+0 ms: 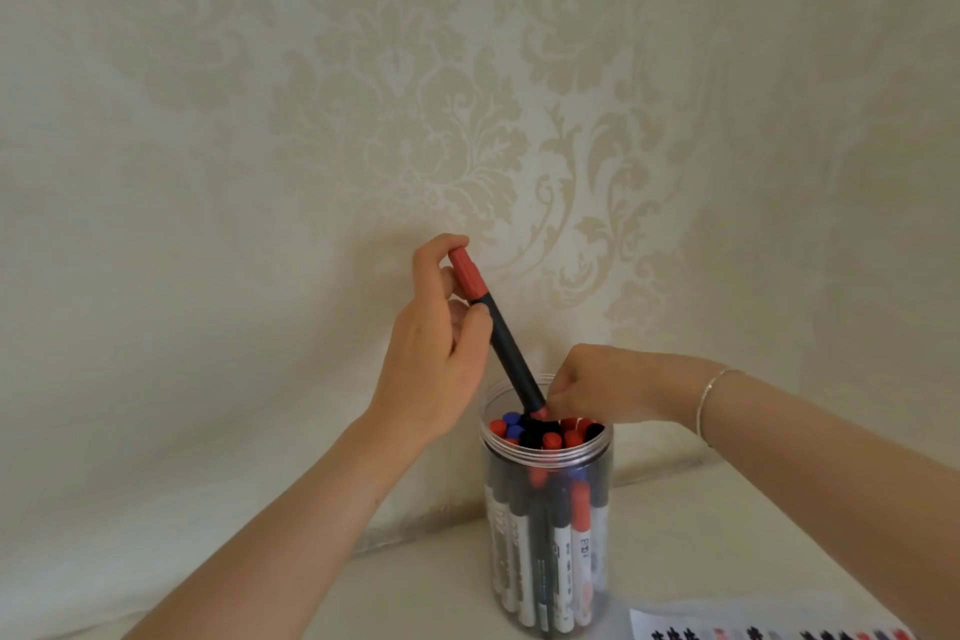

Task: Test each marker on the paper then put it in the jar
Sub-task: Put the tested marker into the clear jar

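At the near right edge of the counter (pixel 701 535) lies the paper (pixel 727 626), only partly in view, with a row of black, red and dark test marks along its lower margin. The counter is covered in a pale cream cloth.

Just left of the paper stands the clear jar (pixel 548 535), upright and without a lid, packed with capped markers (pixel 563 525) in red, blue and black.

The left hand (pixel 441 343) holds a red-capped marker (pixel 498 338) with a dark barrel; the grip is clamped, fingers and thumb curled round the cap and upper barrel. The marker is tilted, its lower end inside the jar mouth among the other caps.

The right hand (pixel 597 387), a thin bracelet (pixel 709 400) on its wrist, rests at the far rim of the jar with fingers curled; whether it grips anything cannot be told.

Behind the counter hangs a cream backdrop (pixel 415 94) with a faint damask pattern.
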Demonstrator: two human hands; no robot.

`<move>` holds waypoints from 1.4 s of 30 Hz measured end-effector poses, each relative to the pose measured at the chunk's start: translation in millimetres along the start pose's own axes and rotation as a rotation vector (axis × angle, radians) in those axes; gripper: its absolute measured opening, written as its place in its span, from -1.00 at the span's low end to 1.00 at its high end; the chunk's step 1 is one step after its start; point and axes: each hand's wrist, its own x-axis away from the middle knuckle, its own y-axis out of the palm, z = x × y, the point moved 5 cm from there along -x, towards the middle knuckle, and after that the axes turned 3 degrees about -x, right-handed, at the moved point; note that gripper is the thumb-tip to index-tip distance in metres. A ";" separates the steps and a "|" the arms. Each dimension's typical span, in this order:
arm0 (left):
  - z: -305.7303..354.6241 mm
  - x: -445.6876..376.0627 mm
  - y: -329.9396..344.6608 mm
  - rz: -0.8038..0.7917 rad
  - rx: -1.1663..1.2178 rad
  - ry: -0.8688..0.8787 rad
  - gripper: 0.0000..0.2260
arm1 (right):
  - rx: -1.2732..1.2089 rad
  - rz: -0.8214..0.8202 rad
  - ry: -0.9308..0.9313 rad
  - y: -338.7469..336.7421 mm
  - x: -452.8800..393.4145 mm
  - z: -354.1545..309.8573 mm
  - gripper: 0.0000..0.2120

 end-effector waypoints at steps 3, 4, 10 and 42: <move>0.2 2.7 4.2 -0.060 -0.003 0.011 -0.56 | -0.056 -0.089 0.010 3.8 1.6 0.3 -0.76; 0.7 3.8 6.1 -0.082 0.000 0.020 -0.55 | -0.057 -0.102 0.003 3.7 1.9 0.1 -0.79; 1.8 6.5 8.7 -0.098 -0.032 0.066 -0.60 | -0.084 -0.133 0.010 4.3 -2.2 5.4 -0.71; 5.1 0.4 56.2 -0.834 -0.926 0.023 -0.83 | 0.032 0.299 -0.049 -4.8 2.3 -4.8 -0.85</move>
